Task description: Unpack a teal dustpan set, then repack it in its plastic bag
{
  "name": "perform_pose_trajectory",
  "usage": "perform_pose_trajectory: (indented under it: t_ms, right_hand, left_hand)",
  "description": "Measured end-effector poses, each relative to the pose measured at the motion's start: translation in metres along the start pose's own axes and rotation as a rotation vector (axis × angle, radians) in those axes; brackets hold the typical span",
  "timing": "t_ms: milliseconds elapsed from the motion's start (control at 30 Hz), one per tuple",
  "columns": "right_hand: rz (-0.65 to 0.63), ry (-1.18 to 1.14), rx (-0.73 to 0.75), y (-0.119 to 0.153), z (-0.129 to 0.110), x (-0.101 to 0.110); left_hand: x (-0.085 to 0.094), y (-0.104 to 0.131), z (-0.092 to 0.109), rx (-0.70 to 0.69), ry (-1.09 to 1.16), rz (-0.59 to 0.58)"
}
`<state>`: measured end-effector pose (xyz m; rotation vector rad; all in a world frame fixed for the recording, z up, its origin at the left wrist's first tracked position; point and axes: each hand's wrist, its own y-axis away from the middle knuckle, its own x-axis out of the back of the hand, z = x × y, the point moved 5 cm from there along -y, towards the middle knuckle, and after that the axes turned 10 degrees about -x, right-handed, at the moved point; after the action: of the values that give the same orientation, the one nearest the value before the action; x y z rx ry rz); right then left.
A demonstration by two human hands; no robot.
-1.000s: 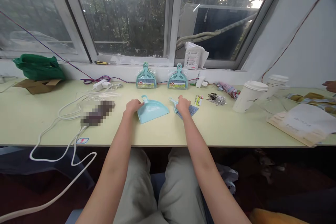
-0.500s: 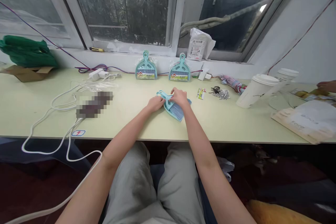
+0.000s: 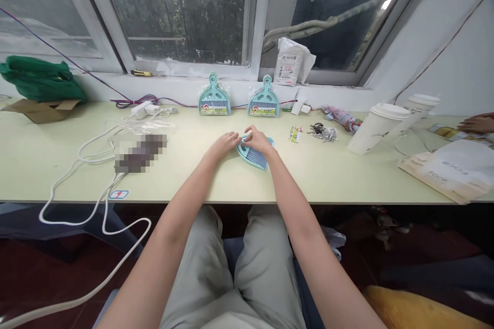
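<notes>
On your long pale-green table (image 3: 231, 180), the light-blue plastic dustpan (image 3: 243, 157) lies at twelve o'clock, blue-bristled brush (image 3: 257, 157) over it. Left hand (image 3: 224, 145) at its nine, right hand (image 3: 258, 141) at its one, both half-curled; firm grip, I cannot tell. Uneven pressing could slip the brush sideways

Glazed windows (image 3: 177, 10), white wall (image 3: 443, 56), pale yellow-green table (image 3: 185, 180), dark reddish floor (image 3: 23, 277)
</notes>
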<state>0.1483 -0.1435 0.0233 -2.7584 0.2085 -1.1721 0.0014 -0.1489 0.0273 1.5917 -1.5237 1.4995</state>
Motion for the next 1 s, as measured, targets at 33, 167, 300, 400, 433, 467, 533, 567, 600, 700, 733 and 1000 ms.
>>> perform_pose_trajectory:
  t_ms: [33,167,300,400,433,467,533,567,600,700,733,1000]
  right_hand:
    - [-0.004,-0.017,0.003,0.001,0.0,-0.001]
    - [-0.049,0.016,-0.009,0.005,-0.006,-0.001]
    - [-0.069,0.094,-0.007,0.005,-0.013,-0.002]
    - [-0.07,0.126,0.004,0.004,-0.013,-0.005]
    - [-0.06,0.123,0.013,0.004,-0.013,-0.005]
    - [-0.048,0.112,0.023,0.004,-0.012,-0.005]
    - [-0.02,0.065,0.029,0.003,-0.011,-0.004]
    - [0.005,0.037,0.017,0.002,-0.009,-0.003]
    - [0.046,0.009,-0.003,0.001,-0.008,-0.001]
    - [0.261,-0.084,-0.095,-0.001,-0.008,0.009]
    - [0.322,-0.117,-0.118,-0.002,-0.01,0.011]
    - [0.685,0.018,-0.368,0.008,0.026,0.056]
  left_hand:
    - [-0.002,-0.002,0.002,-0.001,0.006,-0.025]
    - [-0.004,-0.003,0.0,0.087,0.096,-0.081]
    - [-0.003,-0.002,-0.004,0.204,0.266,-0.037]
    - [-0.004,-0.002,-0.002,0.238,0.324,-0.026]
    - [-0.004,-0.001,-0.002,0.248,0.325,-0.024]
    - [-0.004,0.0,-0.002,0.259,0.326,-0.014]
    - [-0.001,0.001,-0.004,0.3,0.345,0.074]
    - [0.003,0.002,-0.006,0.342,0.369,0.165]
    - [0.007,0.003,-0.01,0.404,0.411,0.283]
    - [0.008,0.008,-0.021,0.672,0.753,0.603]
    - [0.001,0.006,-0.021,0.733,0.956,0.612]
    - [-0.024,0.005,-0.021,0.855,1.568,0.46]
